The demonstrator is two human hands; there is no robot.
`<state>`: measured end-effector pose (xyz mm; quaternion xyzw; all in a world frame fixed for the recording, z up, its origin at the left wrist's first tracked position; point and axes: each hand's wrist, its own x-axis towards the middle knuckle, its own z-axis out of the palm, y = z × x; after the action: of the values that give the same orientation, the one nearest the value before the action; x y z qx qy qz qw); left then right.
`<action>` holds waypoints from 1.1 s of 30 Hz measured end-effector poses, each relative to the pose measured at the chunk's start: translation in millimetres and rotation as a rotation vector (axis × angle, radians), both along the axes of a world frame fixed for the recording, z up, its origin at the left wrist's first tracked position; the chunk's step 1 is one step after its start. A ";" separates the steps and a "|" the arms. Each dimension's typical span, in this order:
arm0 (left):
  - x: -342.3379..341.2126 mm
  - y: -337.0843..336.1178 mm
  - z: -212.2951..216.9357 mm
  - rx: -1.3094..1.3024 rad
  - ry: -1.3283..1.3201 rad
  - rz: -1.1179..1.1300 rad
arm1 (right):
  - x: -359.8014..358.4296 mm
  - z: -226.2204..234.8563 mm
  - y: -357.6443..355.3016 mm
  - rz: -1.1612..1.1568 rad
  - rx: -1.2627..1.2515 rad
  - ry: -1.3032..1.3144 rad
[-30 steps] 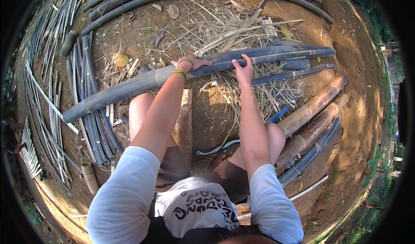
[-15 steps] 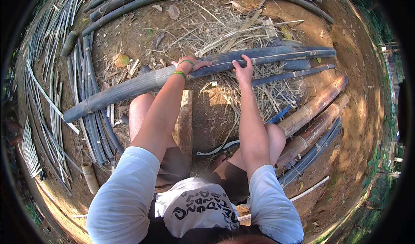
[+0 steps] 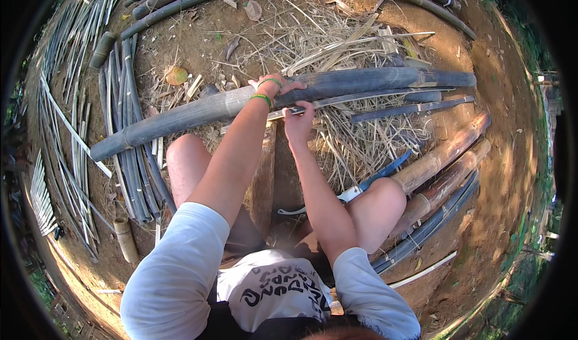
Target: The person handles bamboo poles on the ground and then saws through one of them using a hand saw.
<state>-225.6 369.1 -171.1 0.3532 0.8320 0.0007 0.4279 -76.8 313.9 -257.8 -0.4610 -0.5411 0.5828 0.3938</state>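
Brown earth (image 3: 503,114) with pale shavings (image 3: 337,138) lies under the dark bamboo pole (image 3: 355,81) spanning left to right. The left grip (image 3: 275,85) rests spread on it; the right grip (image 3: 298,121) pinches a thin strip (image 3: 373,96) along its near side.

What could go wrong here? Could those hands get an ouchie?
Yes, maybe. The bare right hand holds a thin bamboo strip; if its edge is sharp, a slip might cut or splinter the skin.
The long blade appears close to the right knee, so a careless leg move might bump it.
The thick pole is round, so it might roll under the left hand.
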 end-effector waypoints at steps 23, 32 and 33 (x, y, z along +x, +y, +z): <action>-32.4 -10.7 -47.0 -0.047 -0.016 0.019 | 87.7 58.4 113.9 -0.192 -0.662 0.250; -11.9 4.2 -7.0 -0.045 0.004 -0.016 | 12.3 36.0 -76.6 -0.023 -0.720 0.454; -7.7 4.5 -1.6 -0.043 0.013 -0.021 | 6.2 22.8 -82.7 0.056 -0.760 0.484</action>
<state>-233.2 373.6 -172.6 0.3526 0.8308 -0.0237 0.4300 -70.6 231.2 -235.0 -0.4086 -0.1934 0.8415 0.2958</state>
